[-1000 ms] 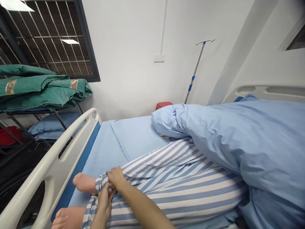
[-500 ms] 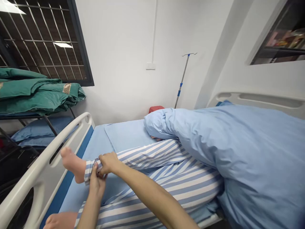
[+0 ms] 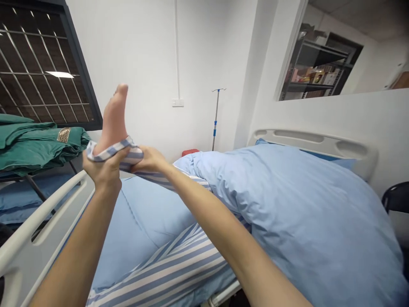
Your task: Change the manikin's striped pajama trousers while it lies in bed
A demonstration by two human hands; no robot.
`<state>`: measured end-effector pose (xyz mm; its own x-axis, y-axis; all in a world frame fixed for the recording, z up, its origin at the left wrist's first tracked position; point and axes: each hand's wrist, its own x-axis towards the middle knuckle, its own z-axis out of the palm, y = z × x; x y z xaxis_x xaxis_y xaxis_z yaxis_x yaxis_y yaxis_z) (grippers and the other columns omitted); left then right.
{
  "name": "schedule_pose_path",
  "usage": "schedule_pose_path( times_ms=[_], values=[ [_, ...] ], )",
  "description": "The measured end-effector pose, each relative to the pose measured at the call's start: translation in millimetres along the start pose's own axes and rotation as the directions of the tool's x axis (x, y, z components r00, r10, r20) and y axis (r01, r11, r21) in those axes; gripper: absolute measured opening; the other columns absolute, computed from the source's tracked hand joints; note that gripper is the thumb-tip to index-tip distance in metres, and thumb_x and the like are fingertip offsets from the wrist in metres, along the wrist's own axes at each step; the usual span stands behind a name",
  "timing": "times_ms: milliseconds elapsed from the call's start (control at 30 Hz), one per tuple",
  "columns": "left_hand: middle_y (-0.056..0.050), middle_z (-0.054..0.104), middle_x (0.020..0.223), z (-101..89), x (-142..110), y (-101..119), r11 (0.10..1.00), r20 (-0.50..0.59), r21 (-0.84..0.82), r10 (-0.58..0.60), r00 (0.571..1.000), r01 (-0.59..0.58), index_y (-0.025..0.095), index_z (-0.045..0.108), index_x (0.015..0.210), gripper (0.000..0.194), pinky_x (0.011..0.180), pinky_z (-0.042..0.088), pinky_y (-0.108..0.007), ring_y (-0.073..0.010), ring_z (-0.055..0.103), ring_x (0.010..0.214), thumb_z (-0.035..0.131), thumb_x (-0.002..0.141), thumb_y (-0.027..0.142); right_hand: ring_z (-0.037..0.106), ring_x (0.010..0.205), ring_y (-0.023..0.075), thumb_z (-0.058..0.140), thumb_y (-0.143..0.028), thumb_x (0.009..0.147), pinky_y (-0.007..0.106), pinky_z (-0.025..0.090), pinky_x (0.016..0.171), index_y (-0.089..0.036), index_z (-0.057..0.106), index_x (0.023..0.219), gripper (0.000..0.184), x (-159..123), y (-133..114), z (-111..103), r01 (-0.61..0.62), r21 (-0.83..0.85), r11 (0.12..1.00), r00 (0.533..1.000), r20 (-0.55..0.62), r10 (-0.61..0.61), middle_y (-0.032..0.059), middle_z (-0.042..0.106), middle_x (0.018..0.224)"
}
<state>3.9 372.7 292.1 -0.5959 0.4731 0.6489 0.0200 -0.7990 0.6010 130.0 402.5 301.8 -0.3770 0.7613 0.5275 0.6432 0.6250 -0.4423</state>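
Note:
A person's bare foot points upward, raised above the bed. My left hand grips the blue-and-white striped trouser cuff just below the heel. My right hand holds the same trouser leg a little further along, around the lower leg. The second leg, in matching striped pyjama trousers, lies on the mattress below my arms. A light blue quilt covers the rest of the body and hides it.
A white bed side rail runs along the left, and a white bed end panel stands at the far right. Green folded blankets lie on a rack by the window. An IV pole stands against the wall.
The leg has gone from lying on the mattress to raised high, foot pointing up, lifted by both my hands. The view has tilted upward and turned right.

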Motion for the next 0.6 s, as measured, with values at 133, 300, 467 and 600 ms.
schedule_pose_path(
  times_ms=[133,300,467,600],
  values=[
    [0.001,0.062,0.089,26.5,3,34,0.970,0.214,0.208,0.079,0.974,-0.124,0.020,0.055,0.090,0.048,0.067,0.049,-0.034,-0.0139,0.059,0.077,0.081,0.052,0.037,0.060,0.085,0.0170,0.071,-0.047,0.060,0.029,0.048,0.076,-0.018,0.058,0.106,0.055,-8,6,-36,0.047,0.034,0.998,0.998,-0.049,-0.046,-0.0030,0.061,0.092],
    [0.000,0.061,0.086,19.2,3,50,0.927,0.269,0.346,0.047,0.962,-0.142,0.019,0.056,0.089,0.050,0.061,0.045,-0.032,-0.0123,0.056,0.071,0.079,0.053,0.045,0.060,0.085,0.0168,0.071,-0.046,0.059,0.030,0.048,0.077,-0.017,0.058,0.105,0.055,-12,4,-35,0.054,0.027,0.998,0.996,-0.070,-0.052,-0.0032,0.061,0.091],
    [0.000,0.061,0.078,-30.7,7,36,0.800,0.234,0.586,-0.018,0.972,-0.127,0.017,0.061,0.087,0.054,0.054,0.041,-0.029,-0.0133,0.052,0.065,0.079,0.048,0.048,0.060,0.089,0.0200,0.073,-0.049,0.056,0.031,0.048,0.077,-0.021,0.054,0.111,0.064,-13,-6,5,0.025,-0.020,0.999,1.000,-0.013,-0.025,-0.0019,0.063,0.096],
    [-0.004,0.061,0.076,-86.8,0,15,0.659,0.136,0.751,-0.108,0.985,-0.032,0.014,0.061,0.087,0.063,0.057,0.044,-0.031,-0.0181,0.056,0.066,0.076,0.044,0.057,0.061,0.094,0.0230,0.072,-0.053,0.056,0.031,0.047,0.075,-0.023,0.053,0.112,0.066,-19,-15,63,0.041,-0.081,0.996,0.996,0.080,-0.035,0.0009,0.065,0.101]
  ],
)
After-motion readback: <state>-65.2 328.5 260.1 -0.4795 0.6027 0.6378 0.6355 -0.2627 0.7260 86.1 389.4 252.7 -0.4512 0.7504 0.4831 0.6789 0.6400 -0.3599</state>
